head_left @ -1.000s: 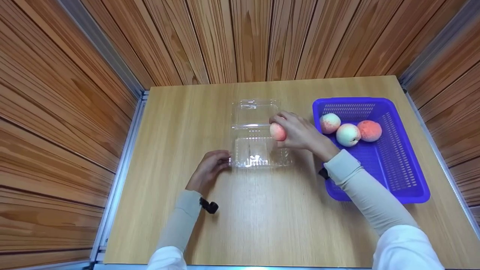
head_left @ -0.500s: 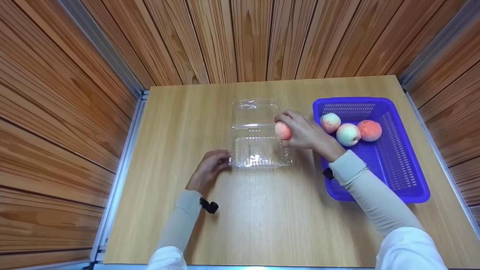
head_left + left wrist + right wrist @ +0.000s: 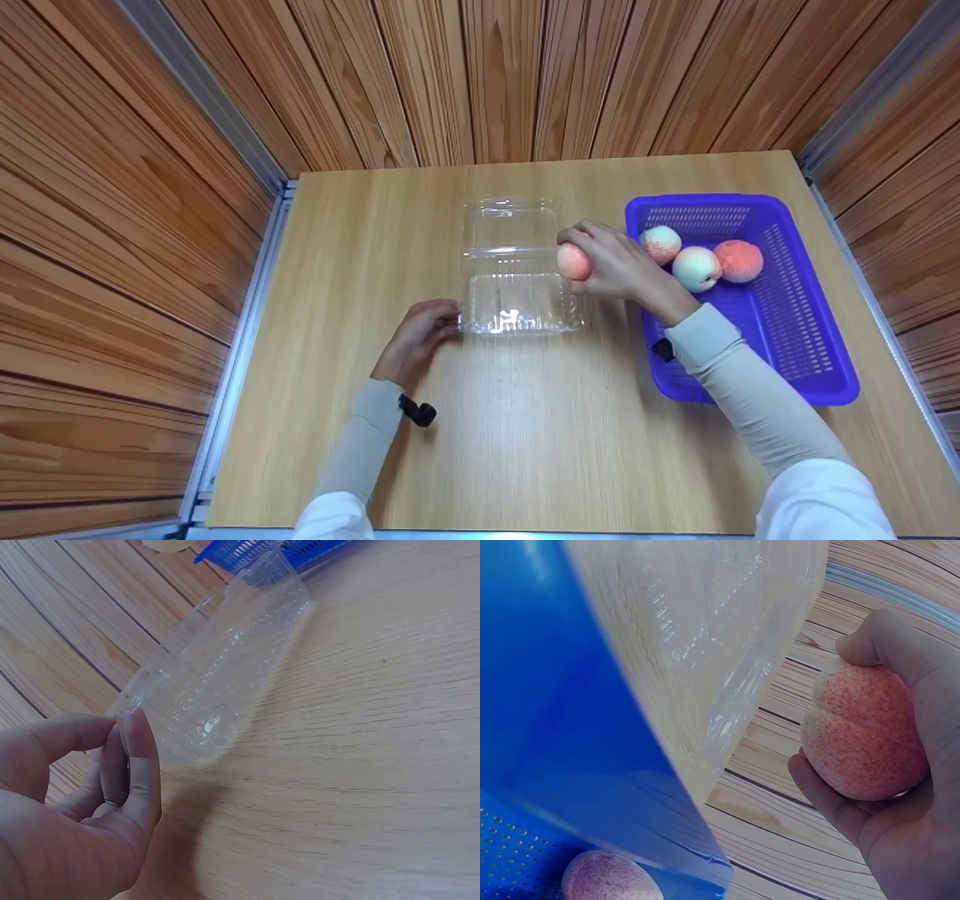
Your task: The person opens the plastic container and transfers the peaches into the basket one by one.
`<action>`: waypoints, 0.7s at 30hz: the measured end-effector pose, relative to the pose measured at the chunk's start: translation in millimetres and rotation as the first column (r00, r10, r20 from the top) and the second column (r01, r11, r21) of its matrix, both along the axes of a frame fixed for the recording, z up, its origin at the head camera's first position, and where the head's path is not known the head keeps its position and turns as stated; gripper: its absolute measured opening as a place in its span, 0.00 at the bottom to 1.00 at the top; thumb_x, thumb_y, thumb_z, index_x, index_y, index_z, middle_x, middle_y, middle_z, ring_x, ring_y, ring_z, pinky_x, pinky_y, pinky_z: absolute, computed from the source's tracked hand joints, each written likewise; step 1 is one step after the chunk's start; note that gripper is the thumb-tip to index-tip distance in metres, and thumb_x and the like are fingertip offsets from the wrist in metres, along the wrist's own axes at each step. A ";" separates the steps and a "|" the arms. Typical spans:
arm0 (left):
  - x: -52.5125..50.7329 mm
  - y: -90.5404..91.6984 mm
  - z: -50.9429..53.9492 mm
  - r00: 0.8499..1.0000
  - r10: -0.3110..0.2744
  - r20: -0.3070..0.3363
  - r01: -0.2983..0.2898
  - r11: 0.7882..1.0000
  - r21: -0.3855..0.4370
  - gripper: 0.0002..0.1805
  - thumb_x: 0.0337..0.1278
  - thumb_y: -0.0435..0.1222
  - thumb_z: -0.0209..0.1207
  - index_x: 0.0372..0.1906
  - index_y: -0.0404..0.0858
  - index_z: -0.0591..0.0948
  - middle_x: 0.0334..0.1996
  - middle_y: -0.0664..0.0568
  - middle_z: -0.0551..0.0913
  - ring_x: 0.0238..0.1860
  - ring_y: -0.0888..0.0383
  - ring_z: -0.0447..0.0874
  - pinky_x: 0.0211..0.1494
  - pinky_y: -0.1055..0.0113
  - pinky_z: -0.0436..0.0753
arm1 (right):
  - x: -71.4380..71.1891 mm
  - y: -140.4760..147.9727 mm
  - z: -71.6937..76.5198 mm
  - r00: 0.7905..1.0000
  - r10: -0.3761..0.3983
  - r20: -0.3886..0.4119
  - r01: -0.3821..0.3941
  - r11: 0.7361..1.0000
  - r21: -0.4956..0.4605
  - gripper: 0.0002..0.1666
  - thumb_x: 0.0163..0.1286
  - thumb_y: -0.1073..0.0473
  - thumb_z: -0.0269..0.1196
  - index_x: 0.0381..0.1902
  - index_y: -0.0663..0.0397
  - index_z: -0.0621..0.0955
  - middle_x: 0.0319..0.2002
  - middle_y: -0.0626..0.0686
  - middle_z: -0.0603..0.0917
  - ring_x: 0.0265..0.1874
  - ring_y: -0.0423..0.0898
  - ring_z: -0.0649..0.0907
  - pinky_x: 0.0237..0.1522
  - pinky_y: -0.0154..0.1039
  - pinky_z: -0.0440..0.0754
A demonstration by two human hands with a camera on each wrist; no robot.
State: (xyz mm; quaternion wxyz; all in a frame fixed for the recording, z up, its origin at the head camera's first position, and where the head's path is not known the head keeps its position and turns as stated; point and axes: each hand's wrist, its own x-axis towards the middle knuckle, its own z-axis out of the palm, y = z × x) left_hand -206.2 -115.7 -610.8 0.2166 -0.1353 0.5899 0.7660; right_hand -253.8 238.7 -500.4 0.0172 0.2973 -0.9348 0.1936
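A clear plastic clamshell container lies unfolded on the table, its lid half towards the back wall. At its near left corner my left hand pinches the rim between thumb and fingertips, as the left wrist view shows. My right hand grips a pinkish peach above the container's right side. In the right wrist view, thumb and fingers curl round the speckled peach, which is clear of the table. A purple-blue basket stands to the right, with three peaches inside near its back left.
The wooden table is bounded by plank walls at the back and sides. Metal rails run along its side edges. My right forearm crosses over the basket's near left part.
My right hand has drifted right, towards the basket, carrying the peach. The left hand keeps its place at the container's corner, and the basket's peaches stay where they were.
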 end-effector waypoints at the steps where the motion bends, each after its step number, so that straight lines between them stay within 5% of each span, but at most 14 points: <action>1: -0.1 0.0 0.0 1.000 0.000 0.001 0.000 1.000 0.000 0.15 0.73 0.28 0.59 0.56 0.21 0.82 0.49 0.37 0.86 0.47 0.51 0.87 0.55 0.60 0.89 | 0.3 0.7 0.0 1.000 -0.001 0.000 0.001 1.000 -0.001 0.41 0.51 0.55 0.80 0.64 0.52 0.79 0.59 0.59 0.82 0.56 0.63 0.84 0.57 0.61 0.83; 13: -0.7 -0.4 0.0 1.000 0.007 0.013 -0.007 1.000 0.012 0.14 0.72 0.27 0.60 0.55 0.22 0.82 0.49 0.36 0.87 0.46 0.50 0.88 0.52 0.61 0.89 | -0.2 9.6 2.7 1.000 -0.005 -0.004 0.005 1.000 -0.022 0.40 0.51 0.54 0.80 0.63 0.53 0.80 0.58 0.59 0.82 0.56 0.64 0.83 0.57 0.62 0.82; 21: -1.1 -0.6 -1.4 1.000 -0.003 0.001 0.003 1.000 0.014 0.13 0.73 0.26 0.58 0.55 0.21 0.82 0.43 0.44 0.87 0.45 0.52 0.86 0.49 0.64 0.89 | -0.7 16.4 3.5 0.999 -0.025 -0.035 0.024 1.000 -0.018 0.39 0.52 0.53 0.80 0.62 0.54 0.80 0.57 0.60 0.83 0.54 0.63 0.84 0.52 0.61 0.85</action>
